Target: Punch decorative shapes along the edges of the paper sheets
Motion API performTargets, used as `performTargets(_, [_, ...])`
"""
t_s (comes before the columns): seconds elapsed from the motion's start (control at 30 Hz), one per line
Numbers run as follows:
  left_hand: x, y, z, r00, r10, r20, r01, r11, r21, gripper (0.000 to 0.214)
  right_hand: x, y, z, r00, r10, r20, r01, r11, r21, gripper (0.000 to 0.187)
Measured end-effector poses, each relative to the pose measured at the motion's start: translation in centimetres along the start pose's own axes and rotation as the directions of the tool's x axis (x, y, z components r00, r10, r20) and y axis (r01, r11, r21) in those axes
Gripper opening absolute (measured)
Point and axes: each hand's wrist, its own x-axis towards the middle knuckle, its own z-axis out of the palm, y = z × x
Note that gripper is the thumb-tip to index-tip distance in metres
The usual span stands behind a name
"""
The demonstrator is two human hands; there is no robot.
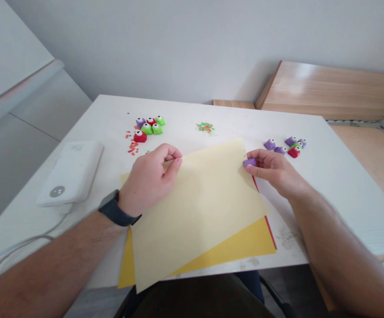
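A pale cream sheet of paper lies at an angle over a yellow sheet, with a red edge showing below. My left hand pinches the cream sheet's far edge between thumb and fingers. At the right edge of that sheet, my right hand grips a small purple craft punch. Small marks like punched holes show just above the punch near the paper's corner. Whether its jaws are pressed together cannot be seen.
Red, green and purple punches sit at the back left beside orange-red paper bits. Green and red confetti lies mid-table. More punches stand at the right. A white cabled device rests on the left.
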Motion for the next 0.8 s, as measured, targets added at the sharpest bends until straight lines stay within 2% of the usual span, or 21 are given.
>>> performTargets(0.6, [-0.03,-0.18,-0.05,1.000,-0.005,-0.017,0.005,1.000,-0.012,0.019,-0.26,-0.52,-0.04,1.000,0.006,0.030,-0.003,0.997,-0.081,0.035])
performTargets(0.8, [0.01,-0.10,-0.15,1.000,-0.008,-0.025,0.007,1.000,-0.008,0.020,-0.36,-0.52,-0.12,0.998,0.019,0.053,-0.016,0.998,-0.060,0.033])
